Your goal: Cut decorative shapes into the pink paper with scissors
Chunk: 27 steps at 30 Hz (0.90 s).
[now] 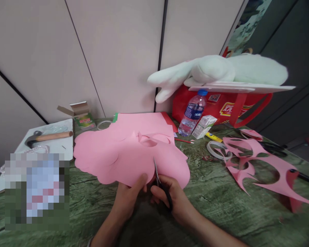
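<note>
A large pink paper (128,157) with scalloped, rounded edges lies across the middle, over more pink sheets. My left hand (131,193) pinches its near edge, thumb on top and fingers underneath. Black-handled scissors (158,178) are held in my right hand (171,195), with fingers in the handles. Their blades point away from me and lie at a slit in the paper, just right of my left thumb. Curved cuts and a raised flap show near the paper's centre.
Pink offcuts (267,168), a tape roll (218,150), a water bottle (193,113), a small carton (204,126) and a red bag (221,106) stand or lie right. A hammer (48,136) rests on a white board (67,147) at left, near an opened box (84,120).
</note>
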Tool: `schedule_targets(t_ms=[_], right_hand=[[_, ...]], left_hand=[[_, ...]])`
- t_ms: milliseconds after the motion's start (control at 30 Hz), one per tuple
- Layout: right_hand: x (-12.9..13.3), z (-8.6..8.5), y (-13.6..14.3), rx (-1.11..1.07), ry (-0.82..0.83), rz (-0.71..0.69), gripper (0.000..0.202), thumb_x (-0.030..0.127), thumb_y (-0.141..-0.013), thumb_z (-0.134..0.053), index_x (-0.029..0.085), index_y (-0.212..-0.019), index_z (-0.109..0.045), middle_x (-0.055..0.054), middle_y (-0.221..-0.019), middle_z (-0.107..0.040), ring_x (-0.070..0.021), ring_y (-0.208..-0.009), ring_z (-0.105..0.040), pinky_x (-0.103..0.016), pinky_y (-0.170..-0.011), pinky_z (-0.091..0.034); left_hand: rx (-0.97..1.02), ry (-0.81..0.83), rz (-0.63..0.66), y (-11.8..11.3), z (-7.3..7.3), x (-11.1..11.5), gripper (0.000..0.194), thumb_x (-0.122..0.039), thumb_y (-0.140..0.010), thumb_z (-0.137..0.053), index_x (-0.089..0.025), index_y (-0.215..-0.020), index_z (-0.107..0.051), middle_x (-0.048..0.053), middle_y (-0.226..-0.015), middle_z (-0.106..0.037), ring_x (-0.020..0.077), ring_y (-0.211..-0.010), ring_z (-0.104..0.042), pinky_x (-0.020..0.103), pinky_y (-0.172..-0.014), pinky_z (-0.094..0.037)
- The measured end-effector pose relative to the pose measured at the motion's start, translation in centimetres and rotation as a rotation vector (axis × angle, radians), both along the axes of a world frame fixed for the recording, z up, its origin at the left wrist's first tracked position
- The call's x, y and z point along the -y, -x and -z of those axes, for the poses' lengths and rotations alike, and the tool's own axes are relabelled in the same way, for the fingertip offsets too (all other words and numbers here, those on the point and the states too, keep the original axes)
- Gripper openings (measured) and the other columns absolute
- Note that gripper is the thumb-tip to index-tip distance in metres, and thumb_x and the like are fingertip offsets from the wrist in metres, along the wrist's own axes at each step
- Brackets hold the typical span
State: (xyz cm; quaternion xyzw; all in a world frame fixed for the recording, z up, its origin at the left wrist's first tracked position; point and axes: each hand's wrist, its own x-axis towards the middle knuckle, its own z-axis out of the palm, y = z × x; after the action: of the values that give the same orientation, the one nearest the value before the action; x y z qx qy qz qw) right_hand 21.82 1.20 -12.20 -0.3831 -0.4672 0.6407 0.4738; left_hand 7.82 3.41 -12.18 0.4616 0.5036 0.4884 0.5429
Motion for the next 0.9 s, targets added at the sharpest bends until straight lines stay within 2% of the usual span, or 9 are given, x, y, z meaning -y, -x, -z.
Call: schedule_targets(t_ms=[200,400,567,900], right_hand=[[-0.1,-0.2,-0.07,0.013,0.012,-0.022,0.041,0.055,-0.071,-0.071,0.015,-0.075,-0.061,0.003,-0.057,-0.049,-0.0103,-0.053,-0.043,-0.024,-0.052,-0.035],[-0.36,-0.19,-0.28,0.035,0.0,-0.05,0.046,0.059,-0.068,-0.072,0.014,-0.075,-0.063,0.002,-0.061,-0.051,-0.0105,-0.056,-0.041,-0.024,-0.051,-0.03],[-0.36,0.16,-0.4,0.042,0.032,-0.043,0.046,0.058,-0.065,-0.074,0.014,-0.075,-0.064,0.003,-0.059,-0.05,-0.0096,-0.054,-0.038,-0.023,-0.05,-0.027],[-0.43,0.36,-0.45,0.072,0.05,-0.023,0.045,0.056,-0.064,-0.076,0.014,-0.074,-0.062,0.003,-0.057,-0.05,-0.0093,-0.053,-0.038,-0.023,-0.048,-0.028]], left_hand=[[0.0,0.001,-0.02,0.0,-0.05,0.17,0.035,-0.038,-0.07,-0.069,-0.019,-0.045,-0.054,0.001,-0.048,-0.055,0.0147,-0.052,-0.049,0.028,-0.055,-0.04],[-0.047,-0.002,-0.02,0.03,0.09,0.19,0.034,-0.036,-0.07,-0.067,-0.02,-0.044,-0.052,0.0,-0.048,-0.054,0.0146,-0.052,-0.048,0.028,-0.056,-0.039],[-0.013,0.002,-0.022,-0.07,0.03,0.15,0.033,-0.035,-0.068,-0.068,-0.02,-0.044,-0.051,0.0,-0.048,-0.053,0.0141,-0.053,-0.046,0.028,-0.055,-0.037],[0.012,0.022,-0.04,-0.01,0.22,0.1,0.032,-0.036,-0.065,-0.071,-0.022,-0.047,-0.049,-0.001,-0.047,-0.05,0.0138,-0.05,-0.044,0.028,-0.051,-0.037]])
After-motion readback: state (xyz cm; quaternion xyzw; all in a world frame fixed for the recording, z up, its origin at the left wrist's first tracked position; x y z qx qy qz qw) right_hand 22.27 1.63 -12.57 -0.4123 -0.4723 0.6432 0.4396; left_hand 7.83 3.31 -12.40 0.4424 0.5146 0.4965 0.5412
